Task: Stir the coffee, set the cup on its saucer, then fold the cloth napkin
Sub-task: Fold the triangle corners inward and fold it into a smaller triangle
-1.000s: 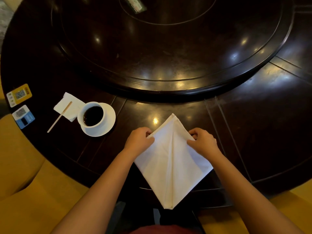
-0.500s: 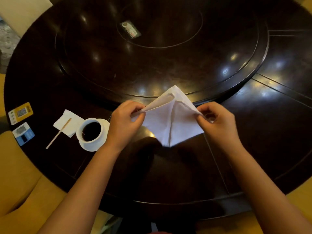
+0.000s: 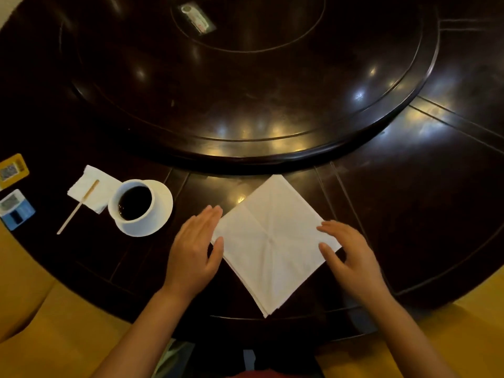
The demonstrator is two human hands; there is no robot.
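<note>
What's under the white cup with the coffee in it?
The cup sits on a white saucer, which rests on the dark table. The saucer's middle is hidden beneath the cup.

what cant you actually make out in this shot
- Head view: print on the yellow card and blue card, too small and blurred.
- Head view: the packet on the turntable, dim and blurred.
- Head view: napkin layers underneath, hidden by its top face.
</note>
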